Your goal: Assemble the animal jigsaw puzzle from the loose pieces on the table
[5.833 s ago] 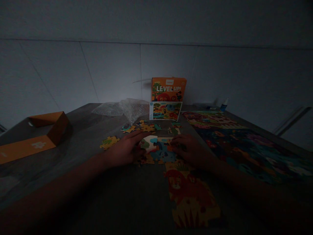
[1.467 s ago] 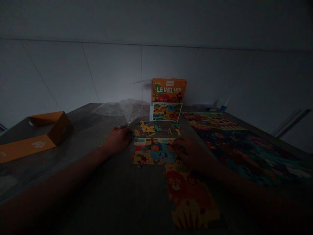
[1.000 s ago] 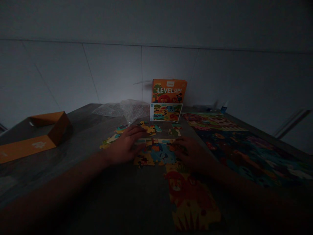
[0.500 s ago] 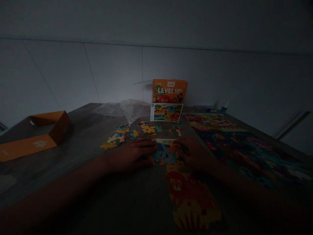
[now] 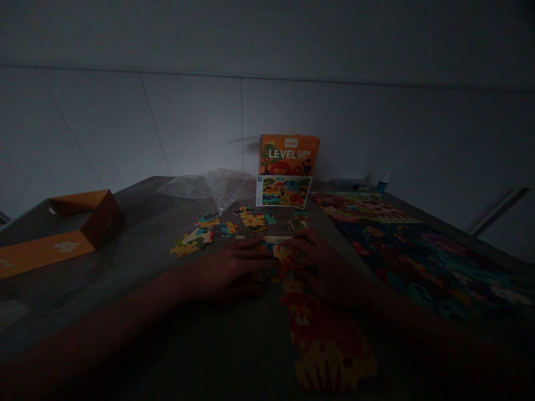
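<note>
In the dim head view my left hand [image 5: 234, 267] lies with its fingers stretched out over a blue puzzle piece [image 5: 270, 273], which is mostly covered. Facing it, my right hand [image 5: 324, 264] holds an orange-red puzzle piece [image 5: 286, 256] by its right side. This piece overlaps part of the blue one; whether they are joined I cannot tell. Just below, a joined strip of puzzle with a red lion [image 5: 330, 340] lies on the table. Several loose puzzle pieces [image 5: 253, 217] are scattered beyond my hands, some to the left [image 5: 196, 239].
An orange "LEVEL UP!" box [image 5: 288, 153] stands at the back with a picture card [image 5: 284, 192] against it. Bubble wrap [image 5: 225, 186] lies beside it. An orange box part [image 5: 79, 223] is at left. A large dark picture puzzle [image 5: 418, 262] and a small bottle [image 5: 382, 184] are at right.
My right hand has moved left with the orange-red piece, which now covers much of the blue piece. My left fingers have shifted slightly right over the blue piece.
</note>
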The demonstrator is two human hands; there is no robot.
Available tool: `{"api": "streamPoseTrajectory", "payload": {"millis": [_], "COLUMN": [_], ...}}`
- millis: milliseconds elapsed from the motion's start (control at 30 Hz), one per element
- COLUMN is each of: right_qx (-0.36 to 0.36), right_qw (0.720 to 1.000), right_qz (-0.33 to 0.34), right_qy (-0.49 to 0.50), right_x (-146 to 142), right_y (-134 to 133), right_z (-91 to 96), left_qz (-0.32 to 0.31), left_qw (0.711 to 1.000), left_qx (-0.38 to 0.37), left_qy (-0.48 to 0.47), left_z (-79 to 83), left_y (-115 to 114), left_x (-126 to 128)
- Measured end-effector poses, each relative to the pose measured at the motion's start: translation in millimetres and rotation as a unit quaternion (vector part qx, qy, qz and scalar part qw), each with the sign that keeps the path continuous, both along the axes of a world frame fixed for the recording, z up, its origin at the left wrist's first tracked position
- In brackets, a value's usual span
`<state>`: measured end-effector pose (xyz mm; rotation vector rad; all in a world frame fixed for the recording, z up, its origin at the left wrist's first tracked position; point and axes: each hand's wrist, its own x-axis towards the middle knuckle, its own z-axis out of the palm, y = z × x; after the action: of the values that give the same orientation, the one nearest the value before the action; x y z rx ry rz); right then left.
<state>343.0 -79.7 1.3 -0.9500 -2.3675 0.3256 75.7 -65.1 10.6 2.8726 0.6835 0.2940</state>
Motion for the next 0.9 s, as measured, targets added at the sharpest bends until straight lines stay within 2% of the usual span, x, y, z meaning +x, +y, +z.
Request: {"api": "streamPoseTrajectory", "payload": {"millis": [133, 300, 367, 500, 600, 733, 900], "right_qx": [0.0, 0.003, 0.007, 0.019, 0.007, -0.011, 0.003], "right_qw": [1.0, 0.999, 0.998, 0.992, 0.987, 0.985, 0.986], "right_qz": [-0.011, -0.036, -0.059, -0.127, -0.156, -0.157, -0.152], "right_qy": [-0.007, -0.001, 0.0, -0.014, -0.04, -0.065, -0.073], "right_x": [0, 2, 3, 7, 9, 8, 6], "right_y": [-1, 4, 8, 16, 19, 19, 18], "right_z": [-1.4, -4.8, -7.7, -13.6, -15.5, -14.8, -14.5], "left_qz": [0.025, 0.195, 0.234, 0.239, 0.248, 0.253, 0.219], "left_qw": [0.999, 0.973, 0.966, 0.969, 0.968, 0.966, 0.974], "left_qx": [0.037, 0.09, 0.084, 0.05, 0.033, 0.025, 0.04], "left_qy": [-0.02, -0.082, -0.066, -0.019, -0.022, -0.036, -0.043], "left_z": [0.0, -7.6, -10.7, -11.8, -10.0, -9.3, -11.2], "left_y": [1, 15, 21, 25, 23, 22, 24], "left_x": [-1, -8, -10, -10, -8, -7, -7]}}
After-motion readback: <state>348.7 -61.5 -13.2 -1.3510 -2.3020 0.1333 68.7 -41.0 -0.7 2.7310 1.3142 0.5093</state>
